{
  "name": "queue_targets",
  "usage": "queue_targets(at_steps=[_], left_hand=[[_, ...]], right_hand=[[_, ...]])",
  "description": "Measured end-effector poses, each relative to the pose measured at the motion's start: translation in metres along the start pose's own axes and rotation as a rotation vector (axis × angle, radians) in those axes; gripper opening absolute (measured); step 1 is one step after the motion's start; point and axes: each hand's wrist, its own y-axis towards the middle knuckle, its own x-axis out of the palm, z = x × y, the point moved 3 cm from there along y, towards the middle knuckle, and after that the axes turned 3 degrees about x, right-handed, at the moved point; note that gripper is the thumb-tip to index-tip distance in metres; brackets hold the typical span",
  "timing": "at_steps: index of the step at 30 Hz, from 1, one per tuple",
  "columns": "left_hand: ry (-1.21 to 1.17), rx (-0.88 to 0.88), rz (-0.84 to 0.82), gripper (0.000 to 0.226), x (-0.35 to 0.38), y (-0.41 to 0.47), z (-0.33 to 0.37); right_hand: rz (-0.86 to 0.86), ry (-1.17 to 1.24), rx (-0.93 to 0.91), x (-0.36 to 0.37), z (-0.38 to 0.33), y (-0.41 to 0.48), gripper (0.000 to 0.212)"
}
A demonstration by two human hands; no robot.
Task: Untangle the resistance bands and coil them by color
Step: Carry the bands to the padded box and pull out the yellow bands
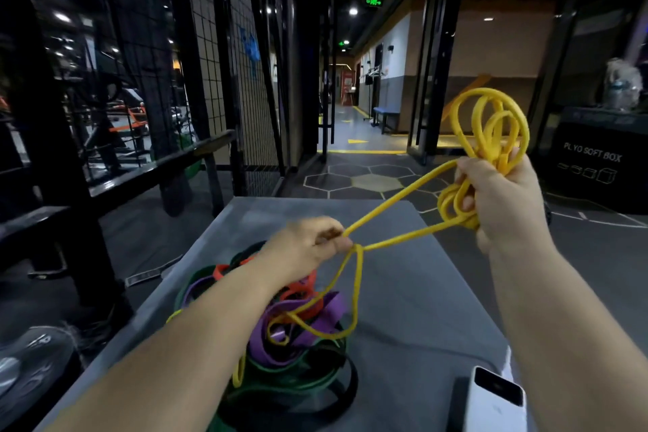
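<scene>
Pinching yellow band (396, 202) in left hand (308, 242) fingers, just above pile (298, 337). Gripping its coiled loops in right hand (498, 193), held higher and to the right. Stretches taut between the two, long axis rising left to right. Tail drops from left pinch into purple, red and green bands, probably snagged there. Tabletop (438, 291) beneath; white device (494, 396) at near edge.

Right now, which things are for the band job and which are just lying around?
For the job: yellow resistance band; tangled pile of purple, green, orange and black bands.
Lying about: white device; plyo soft box; blue bench.
</scene>
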Motion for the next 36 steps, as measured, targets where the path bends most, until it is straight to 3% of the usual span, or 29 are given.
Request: queue_targets(at_steps=[4,8,11,14,18,21,25,30,33,36], left_hand=[[0.123,0.093,0.151,0.012,-0.036,0.005,0.014],[-0.181,-0.031,-0.063,0.026,-0.028,0.000,0.026],[0.024,-0.064,-0.201,0.043,-0.002,-0.009,0.031],[0.172,-0.032,-0.101,0.033,0.000,-0.012,0.029],[0.109,0.055,0.037,0.007,-0.033,-0.008,0.024],[0.224,0.076,0.119,0.013,-0.072,0.000,0.031],[0.314,-0.069,0.100,0.017,-0.130,0.028,0.058],[-0.120,-0.244,0.065,0.016,-0.184,0.064,0.098],[-0.015,-0.231,0.217,0.021,-0.221,0.088,0.131],[0.018,-0.107,0.422,0.018,-0.254,0.099,0.172]], right_hand=[[0.039,0.035,0.009,0.004,-0.009,0.012,0.003],[-0.041,0.060,0.020,0.025,-0.018,0.013,0.004],[-0.101,0.058,-0.015,0.041,-0.028,0.009,0.006],[-0.103,0.054,-0.003,0.043,-0.038,0.011,0.012],[-0.014,0.035,-0.036,0.025,-0.043,0.024,0.019],[0.030,-0.011,-0.009,0.017,-0.037,0.031,0.018],[0.024,-0.082,0.058,0.020,-0.029,0.038,0.015],[-0.172,-0.079,0.125,0.056,-0.034,0.040,0.019],[-0.290,0.025,0.089,0.081,-0.051,0.039,0.026],[-0.384,0.014,0.046,0.104,-0.071,0.047,0.041]])
